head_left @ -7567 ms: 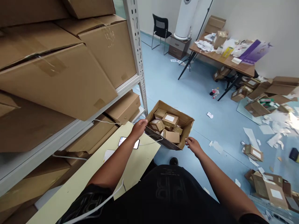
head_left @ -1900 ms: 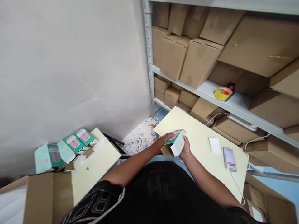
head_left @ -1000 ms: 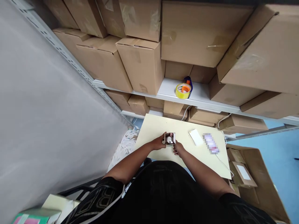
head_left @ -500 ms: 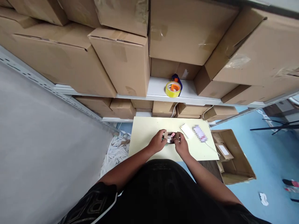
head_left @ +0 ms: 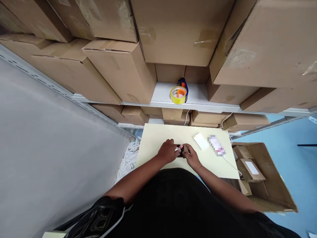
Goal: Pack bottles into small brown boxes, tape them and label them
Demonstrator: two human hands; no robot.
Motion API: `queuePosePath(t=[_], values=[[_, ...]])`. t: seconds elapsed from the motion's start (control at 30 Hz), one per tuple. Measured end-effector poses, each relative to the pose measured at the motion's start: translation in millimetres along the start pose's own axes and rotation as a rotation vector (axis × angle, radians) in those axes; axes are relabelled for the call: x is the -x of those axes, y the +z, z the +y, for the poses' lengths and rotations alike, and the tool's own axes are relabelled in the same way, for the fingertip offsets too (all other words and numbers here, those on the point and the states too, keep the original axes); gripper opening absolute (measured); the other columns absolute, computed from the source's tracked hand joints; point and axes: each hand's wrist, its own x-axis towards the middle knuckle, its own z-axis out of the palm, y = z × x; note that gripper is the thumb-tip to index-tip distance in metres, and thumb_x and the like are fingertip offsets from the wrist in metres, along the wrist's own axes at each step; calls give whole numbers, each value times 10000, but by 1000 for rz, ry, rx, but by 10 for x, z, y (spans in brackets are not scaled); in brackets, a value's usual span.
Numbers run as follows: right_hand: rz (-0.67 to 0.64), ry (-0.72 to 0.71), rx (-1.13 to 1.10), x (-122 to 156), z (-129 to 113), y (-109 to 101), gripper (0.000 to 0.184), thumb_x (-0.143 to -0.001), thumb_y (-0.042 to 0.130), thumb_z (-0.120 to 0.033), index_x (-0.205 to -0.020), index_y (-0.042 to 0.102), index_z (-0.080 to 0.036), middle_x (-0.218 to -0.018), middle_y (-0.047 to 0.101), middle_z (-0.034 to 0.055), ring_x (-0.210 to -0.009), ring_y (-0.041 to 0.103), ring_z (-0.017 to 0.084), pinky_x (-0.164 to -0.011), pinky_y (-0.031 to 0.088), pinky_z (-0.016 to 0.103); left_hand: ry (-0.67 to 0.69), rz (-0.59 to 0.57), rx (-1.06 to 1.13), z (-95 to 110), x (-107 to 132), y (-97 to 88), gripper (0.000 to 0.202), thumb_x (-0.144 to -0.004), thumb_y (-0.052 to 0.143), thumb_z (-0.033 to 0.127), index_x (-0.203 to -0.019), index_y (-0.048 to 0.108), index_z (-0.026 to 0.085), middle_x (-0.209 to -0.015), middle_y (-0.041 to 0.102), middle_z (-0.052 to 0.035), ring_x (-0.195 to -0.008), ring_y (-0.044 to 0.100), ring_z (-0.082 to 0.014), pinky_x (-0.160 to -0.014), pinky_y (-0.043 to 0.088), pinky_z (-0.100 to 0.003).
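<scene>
A small open cardboard box [head_left: 186, 150] sits between my two hands, low over the pale yellow tabletop [head_left: 153, 138]. A shiny silver item [head_left: 177, 149], its kind too small to make out, shows inside with a bit of pink at its upper edge. My left hand [head_left: 168, 151] is closed over the box's left end, its fingertips at the silver item. At the right end, my right hand [head_left: 192, 156] grips the box between thumb and fingers. Part of the box is hidden under the left fingers.
A white card-like packet [head_left: 200, 141] and a blurred-out phone-like object [head_left: 216, 145] with a cable lie right of my hands. A yellow tape roll [head_left: 178, 95] and blue dispenser sit on the shelf [head_left: 160, 94] among cartons. A large open carton [head_left: 277, 175] stands right of the table.
My left hand has shifted from gripping the box's left end to lying over it, fingers at the silver item. My right hand still holds the right end. The camera view has shifted.
</scene>
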Motion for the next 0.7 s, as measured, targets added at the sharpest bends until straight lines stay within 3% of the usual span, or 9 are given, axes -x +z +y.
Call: queuePosePath(t=[0.1, 0.17, 0.27, 0.33, 0.47, 0.6, 0.7], values=[[-76, -53, 51, -6, 114, -25, 462, -818, 625, -295, -1280, 604, -297, -1233, 653, 31, -1101, 614, 240, -904, 573, 383, -119, -48, -40, 27, -157, 131, 325, -720, 812, 500, -866, 766, 213, -1033, 602, -139, -1042, 551, -354, -895, 488, -471], [-132, -104, 109, 3, 183, -37, 577, -784, 652, -254, -1351, 555, -297, -1303, 628, 41, -1168, 597, 250, -1022, 522, 432, -166, -124, -23, 20, -241, 206, 434, -602, 868, 583, -812, 756, 220, -1008, 611, -135, -1065, 557, -373, -902, 491, -478], [-194, -158, 198, -6, 263, -62, 817, -700, 713, -201, -1468, 445, -279, -1429, 559, 74, -1265, 566, 271, -1123, 439, 470, -183, -202, 46, 11, -271, 251, 457, -608, 837, 591, -875, 764, 229, -1016, 626, -124, -1055, 591, -366, -887, 515, -469], [-203, -154, 239, -30, 302, -76, 878, -682, 743, -209, -1492, 415, -286, -1458, 538, 83, -1265, 570, 279, -1101, 453, 472, -168, -185, 103, -3, -228, 251, 438, -650, 810, 508, -983, 767, 228, -1158, 631, -139, -1090, 604, -373, -872, 538, -466], [-159, -137, 325, -81, 340, -53, 809, -672, 775, -226, -1421, 486, -327, -1374, 587, 61, -1126, 630, 273, -962, 523, 432, -88, -145, 224, -73, -113, 246, 461, -642, 819, 415, -1059, 753, 230, -1484, 532, -123, -1269, 556, -409, -948, 553, -501], [-93, -152, 400, -114, 331, 29, 725, -655, 775, -219, -1331, 529, -307, -1302, 602, 57, -1071, 635, 274, -901, 523, 410, 26, -8, 144, -110, -62, 250, 457, -696, 790, 324, -1127, 722, 187, -1549, 498, -144, -1472, 381, -414, -1159, 411, -563], [-51, -162, 392, -134, 320, 96, 668, -656, 784, -247, -1276, 542, -299, -1257, 597, 56, -1023, 630, 267, -846, 519, 392, 65, 22, 82, -115, -32, 234, 478, -706, 773, 282, -1156, 703, 137, -1542, 489, -210, -1448, 405, -441, -1146, 411, -582]])
